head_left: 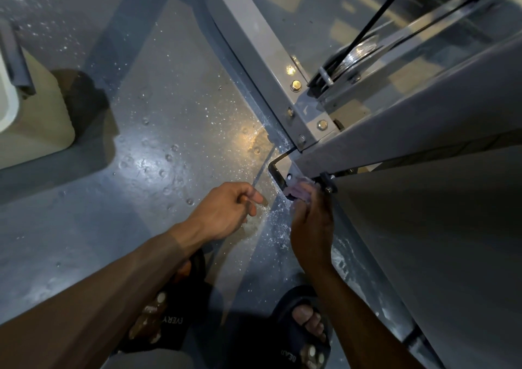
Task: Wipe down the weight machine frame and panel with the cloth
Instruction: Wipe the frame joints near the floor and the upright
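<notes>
Two hands: right hand (pixel 310 227) grip closed on one crumpled pale cloth (pixel 299 192) against grey metal frame (pixel 265 58); left hand (pixel 226 213) loosely curled, empty. Four shiny bolts (pixel 295 86).

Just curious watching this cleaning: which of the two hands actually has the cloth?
The right hand, up against the grey machine frame, grips the pale purple cloth. The left hand hangs over the floor, loosely curled, without any cloth.

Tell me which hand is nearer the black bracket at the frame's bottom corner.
Right. The right hand holds the cloth against the black bracket; the left hand hangs apart, off to its left.
</notes>
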A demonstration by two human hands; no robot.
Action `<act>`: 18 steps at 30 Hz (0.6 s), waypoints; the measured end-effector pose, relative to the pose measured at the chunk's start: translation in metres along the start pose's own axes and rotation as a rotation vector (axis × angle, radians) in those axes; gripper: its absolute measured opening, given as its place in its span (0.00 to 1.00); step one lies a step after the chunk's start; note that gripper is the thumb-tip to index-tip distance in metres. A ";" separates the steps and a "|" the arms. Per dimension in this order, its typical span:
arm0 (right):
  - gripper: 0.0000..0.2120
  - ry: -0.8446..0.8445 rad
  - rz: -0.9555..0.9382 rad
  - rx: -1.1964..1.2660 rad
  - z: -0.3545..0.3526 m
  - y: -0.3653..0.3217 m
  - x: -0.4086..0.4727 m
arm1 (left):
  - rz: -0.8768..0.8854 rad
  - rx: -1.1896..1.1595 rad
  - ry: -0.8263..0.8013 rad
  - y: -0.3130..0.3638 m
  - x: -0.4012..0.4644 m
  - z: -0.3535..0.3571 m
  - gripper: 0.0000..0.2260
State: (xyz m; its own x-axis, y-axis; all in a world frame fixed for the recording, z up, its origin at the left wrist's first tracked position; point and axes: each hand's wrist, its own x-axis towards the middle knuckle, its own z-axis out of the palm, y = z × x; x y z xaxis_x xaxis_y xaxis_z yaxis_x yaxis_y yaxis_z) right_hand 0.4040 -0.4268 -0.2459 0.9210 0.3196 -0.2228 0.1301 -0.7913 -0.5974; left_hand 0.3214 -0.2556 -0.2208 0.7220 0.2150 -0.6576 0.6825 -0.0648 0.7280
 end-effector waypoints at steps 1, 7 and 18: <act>0.18 -0.007 -0.017 -0.034 -0.001 -0.002 0.001 | 0.005 0.004 -0.002 0.001 0.001 0.001 0.17; 0.24 -0.059 -0.048 -0.112 0.011 -0.025 0.003 | 0.007 0.017 0.016 0.002 0.003 -0.001 0.16; 0.19 -0.118 -0.153 0.005 0.029 -0.089 0.057 | -0.004 0.012 0.083 0.001 0.007 -0.006 0.16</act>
State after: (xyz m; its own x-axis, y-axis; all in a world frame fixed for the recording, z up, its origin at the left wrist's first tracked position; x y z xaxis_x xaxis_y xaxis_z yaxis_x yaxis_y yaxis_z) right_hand 0.4344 -0.3229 -0.2275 0.8408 0.4956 -0.2177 0.2635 -0.7260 -0.6352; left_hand 0.3263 -0.2488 -0.2237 0.7074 0.2951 -0.6422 0.6873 -0.0754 0.7225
